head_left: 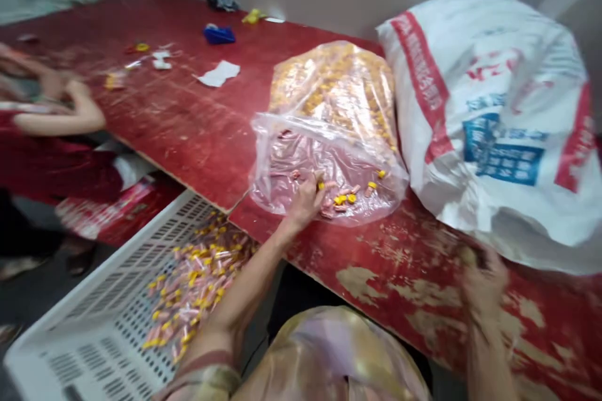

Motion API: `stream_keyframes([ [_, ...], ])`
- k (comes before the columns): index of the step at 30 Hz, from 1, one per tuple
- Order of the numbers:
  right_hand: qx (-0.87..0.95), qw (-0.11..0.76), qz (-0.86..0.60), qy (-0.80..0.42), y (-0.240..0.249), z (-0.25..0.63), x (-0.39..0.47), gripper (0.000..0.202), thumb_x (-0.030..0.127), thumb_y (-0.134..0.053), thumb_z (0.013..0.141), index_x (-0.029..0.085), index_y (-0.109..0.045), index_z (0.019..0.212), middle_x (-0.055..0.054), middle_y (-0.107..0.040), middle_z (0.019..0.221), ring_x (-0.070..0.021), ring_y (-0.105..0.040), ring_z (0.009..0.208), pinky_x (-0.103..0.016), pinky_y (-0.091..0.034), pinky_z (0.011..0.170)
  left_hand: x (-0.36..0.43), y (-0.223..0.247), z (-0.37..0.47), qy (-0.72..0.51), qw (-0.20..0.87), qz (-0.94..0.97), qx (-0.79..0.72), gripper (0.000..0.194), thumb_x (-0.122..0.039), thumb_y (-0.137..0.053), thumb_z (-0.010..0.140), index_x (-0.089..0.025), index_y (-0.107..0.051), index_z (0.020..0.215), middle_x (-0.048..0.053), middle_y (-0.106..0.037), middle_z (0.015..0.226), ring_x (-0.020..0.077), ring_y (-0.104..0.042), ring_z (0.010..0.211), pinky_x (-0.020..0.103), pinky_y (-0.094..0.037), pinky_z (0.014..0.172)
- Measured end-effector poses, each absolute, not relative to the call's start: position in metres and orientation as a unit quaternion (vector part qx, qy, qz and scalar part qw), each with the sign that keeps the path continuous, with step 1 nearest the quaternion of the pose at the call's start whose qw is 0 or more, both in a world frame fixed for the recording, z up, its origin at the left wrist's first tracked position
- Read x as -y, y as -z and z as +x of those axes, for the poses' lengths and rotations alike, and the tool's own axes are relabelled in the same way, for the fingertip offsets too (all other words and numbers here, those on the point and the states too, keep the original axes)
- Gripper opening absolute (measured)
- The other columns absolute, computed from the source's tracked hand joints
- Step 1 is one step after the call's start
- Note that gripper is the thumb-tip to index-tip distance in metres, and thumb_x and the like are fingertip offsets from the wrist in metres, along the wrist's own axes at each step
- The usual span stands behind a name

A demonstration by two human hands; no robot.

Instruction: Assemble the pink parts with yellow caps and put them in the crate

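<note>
My left hand point(308, 199) reaches into the mouth of a clear plastic bag point(301, 150) lying on the red table point(188, 125). Its fingers are closed around some small pink and yellow pieces point(345, 199) at the bag's opening. The back of the bag bulges with many more orange-yellow pieces point(333, 84). My right hand point(482, 276) is blurred, resting on the worn table surface by the lower edge of a large white woven sack point(498, 113). Whether it holds anything cannot be seen.
A white slotted crate point(108, 301) below the table edge holds several pink and yellow pieces point(197, 282). Another person's arm point(61, 116) in red clothing is at the left. Paper scraps point(219, 73), a blue item point(219, 34) and small bits lie at the table's far end.
</note>
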State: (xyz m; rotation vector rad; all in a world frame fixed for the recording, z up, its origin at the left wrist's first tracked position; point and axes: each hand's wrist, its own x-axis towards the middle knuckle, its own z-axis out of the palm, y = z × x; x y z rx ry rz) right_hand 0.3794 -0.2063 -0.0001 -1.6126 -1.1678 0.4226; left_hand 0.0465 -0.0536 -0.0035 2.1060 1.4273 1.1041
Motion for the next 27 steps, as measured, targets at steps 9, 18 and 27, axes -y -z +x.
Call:
stream_keyframes([
  [9,0.553,0.475,-0.578,-0.366,0.014,0.311,0.2,0.03,0.041,-0.059,0.084,0.019,-0.064,0.103,-0.006,-0.061,0.104,-0.0173,-0.057,0.098,-0.029,-0.048,0.087,0.156,0.003,0.13,-0.436,0.438,0.66,-0.428,0.029,-0.039,-0.061,0.083,-0.018,-0.069,0.101,0.006,-0.07,0.091,0.0162,-0.065,0.082,0.028,-0.052,0.077],
  [18,0.516,0.444,-0.612,-0.402,0.039,0.283,0.217,0.041,0.049,-0.058,0.083,0.015,-0.063,0.106,-0.008,-0.065,0.097,-0.019,-0.063,0.083,-0.031,-0.052,0.077,0.195,0.01,0.14,-0.424,0.483,0.593,-0.486,0.04,-0.043,-0.047,0.089,-0.018,-0.068,0.112,0.009,-0.068,0.115,0.0214,-0.065,0.104,0.035,-0.05,0.096],
  [27,0.715,0.338,-0.481,-0.378,0.021,0.273,0.238,0.029,0.041,-0.05,0.09,0.019,-0.068,0.1,-0.006,-0.067,0.097,-0.0187,-0.065,0.086,-0.025,-0.054,0.076,0.171,0.002,0.14,-0.319,0.711,0.369,-0.507,0.066,-0.061,-0.026,0.089,-0.011,-0.069,0.097,0.011,-0.068,0.077,0.0176,-0.062,0.067,0.028,-0.052,0.063],
])
